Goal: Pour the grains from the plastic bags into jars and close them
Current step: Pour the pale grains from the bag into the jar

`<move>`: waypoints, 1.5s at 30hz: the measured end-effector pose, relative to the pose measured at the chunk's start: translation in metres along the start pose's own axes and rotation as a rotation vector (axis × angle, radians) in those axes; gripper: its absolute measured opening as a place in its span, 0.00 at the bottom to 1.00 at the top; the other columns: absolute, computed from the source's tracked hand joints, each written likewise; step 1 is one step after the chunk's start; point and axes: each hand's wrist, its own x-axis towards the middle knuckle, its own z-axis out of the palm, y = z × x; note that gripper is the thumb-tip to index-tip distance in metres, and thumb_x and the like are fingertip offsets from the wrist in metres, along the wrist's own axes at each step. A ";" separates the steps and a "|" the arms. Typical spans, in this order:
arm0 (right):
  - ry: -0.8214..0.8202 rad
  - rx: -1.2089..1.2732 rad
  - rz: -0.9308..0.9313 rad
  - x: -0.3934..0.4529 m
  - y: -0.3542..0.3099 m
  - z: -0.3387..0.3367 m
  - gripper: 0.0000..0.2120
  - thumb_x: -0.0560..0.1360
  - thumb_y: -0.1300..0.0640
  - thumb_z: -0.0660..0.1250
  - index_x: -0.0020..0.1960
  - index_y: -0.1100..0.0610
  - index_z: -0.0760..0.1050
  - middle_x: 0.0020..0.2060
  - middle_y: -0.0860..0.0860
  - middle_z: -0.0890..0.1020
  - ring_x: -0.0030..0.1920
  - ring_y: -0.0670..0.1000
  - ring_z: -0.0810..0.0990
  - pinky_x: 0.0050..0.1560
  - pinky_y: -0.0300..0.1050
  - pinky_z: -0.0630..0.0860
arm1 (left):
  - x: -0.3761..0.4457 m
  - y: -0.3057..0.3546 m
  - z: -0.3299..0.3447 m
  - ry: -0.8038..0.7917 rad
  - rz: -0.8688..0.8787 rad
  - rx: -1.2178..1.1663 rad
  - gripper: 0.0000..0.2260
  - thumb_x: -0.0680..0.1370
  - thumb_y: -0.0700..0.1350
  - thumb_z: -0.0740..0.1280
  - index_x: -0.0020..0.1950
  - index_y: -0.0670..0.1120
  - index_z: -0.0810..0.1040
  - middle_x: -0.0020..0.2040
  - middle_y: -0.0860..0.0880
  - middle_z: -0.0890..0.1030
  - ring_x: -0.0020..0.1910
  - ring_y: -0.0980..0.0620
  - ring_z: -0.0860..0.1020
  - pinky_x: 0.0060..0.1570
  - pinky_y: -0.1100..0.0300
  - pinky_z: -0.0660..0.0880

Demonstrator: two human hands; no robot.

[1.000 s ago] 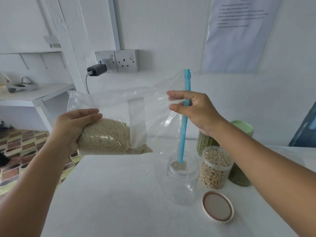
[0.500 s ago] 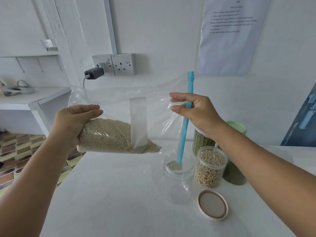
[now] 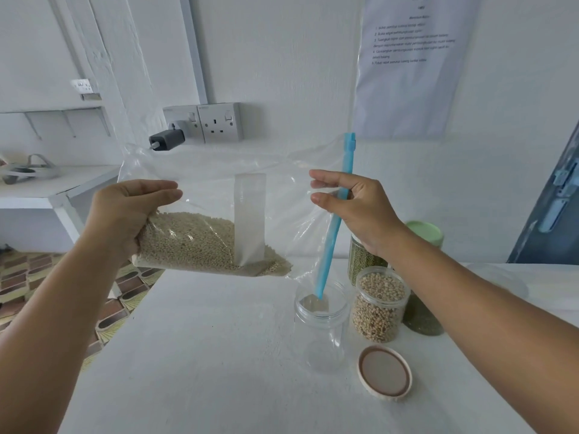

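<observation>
Nearest on the white surface [image 3: 203, 355] lies a round cream lid with a brown inner ring [image 3: 384, 373], inside facing up, just beside the foot of an empty clear plastic jar [image 3: 322, 330] that stands upright and open. To the right of that jar stands a clear jar filled with pale speckled beans [image 3: 379, 305], uncovered, and behind it a jar of green grains [image 3: 363, 261] and a darker green-filled jar with a pale green lid [image 3: 424, 233], both partly hidden by the right forearm.

Above the surface both hands hold a large clear plastic zip bag [image 3: 219, 189] turned on its side. The left hand [image 3: 131, 214] grips the bag's bottom end, fingers [image 3: 159, 191] curled over the top of it and the palm wrapped round the heap of small beige grains [image 3: 194, 242], which lie along the lower edge of the bag toward that hand. A white label strip [image 3: 249, 219] crosses the bag's middle. The right hand [image 3: 360, 211] pinches the mouth end, thumb and fingers closed on the plastic at the blue zipper strip [image 3: 335, 220]. That strip runs steeply downward, and its lower tip reaches into the mouth of the empty jar. No grains can be seen in the jar.

Beyond, on the white wall, are a double socket [image 3: 219, 122] with a dark plug adapter [image 3: 166, 140] and a printed paper sheet [image 3: 413, 57].
</observation>
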 end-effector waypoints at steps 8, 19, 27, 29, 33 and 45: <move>0.005 -0.014 0.017 -0.007 0.007 -0.002 0.17 0.77 0.59 0.75 0.64 0.48 0.83 0.54 0.43 0.86 0.57 0.46 0.83 0.64 0.45 0.79 | 0.008 0.006 -0.001 -0.015 0.011 0.023 0.15 0.61 0.47 0.84 0.45 0.48 0.89 0.31 0.53 0.81 0.34 0.48 0.71 0.47 0.50 0.76; 0.009 0.070 0.022 -0.002 0.004 -0.002 0.15 0.78 0.61 0.74 0.64 0.50 0.83 0.55 0.47 0.87 0.57 0.45 0.84 0.53 0.37 0.79 | 0.015 0.014 0.002 -0.026 -0.026 0.052 0.08 0.64 0.43 0.83 0.42 0.48 0.89 0.30 0.55 0.81 0.34 0.51 0.70 0.47 0.49 0.74; 0.015 0.078 0.030 -0.005 0.011 0.001 0.16 0.78 0.61 0.74 0.64 0.50 0.83 0.54 0.47 0.87 0.56 0.45 0.84 0.52 0.37 0.79 | 0.016 0.021 0.000 -0.057 -0.040 0.064 0.10 0.62 0.46 0.83 0.41 0.50 0.89 0.31 0.54 0.81 0.38 0.47 0.72 0.47 0.47 0.74; 0.022 0.093 0.038 -0.006 0.013 0.001 0.16 0.78 0.62 0.74 0.64 0.51 0.83 0.54 0.48 0.87 0.56 0.45 0.84 0.52 0.36 0.79 | 0.013 0.016 0.001 -0.055 -0.044 0.060 0.09 0.63 0.45 0.82 0.41 0.49 0.89 0.33 0.53 0.83 0.43 0.45 0.72 0.48 0.45 0.74; 0.010 0.096 0.041 -0.009 0.015 0.003 0.16 0.78 0.62 0.74 0.64 0.51 0.83 0.54 0.48 0.87 0.55 0.45 0.84 0.51 0.36 0.79 | 0.007 0.009 0.004 -0.053 -0.021 0.042 0.07 0.63 0.45 0.82 0.39 0.48 0.89 0.35 0.54 0.85 0.35 0.53 0.80 0.52 0.49 0.77; 0.049 0.146 0.039 -0.005 0.003 0.001 0.15 0.78 0.61 0.74 0.61 0.47 0.84 0.54 0.48 0.87 0.57 0.46 0.84 0.49 0.37 0.79 | 0.006 0.043 0.009 -0.064 0.076 0.064 0.05 0.65 0.46 0.82 0.36 0.52 0.88 0.30 0.56 0.82 0.28 0.59 0.75 0.44 0.56 0.75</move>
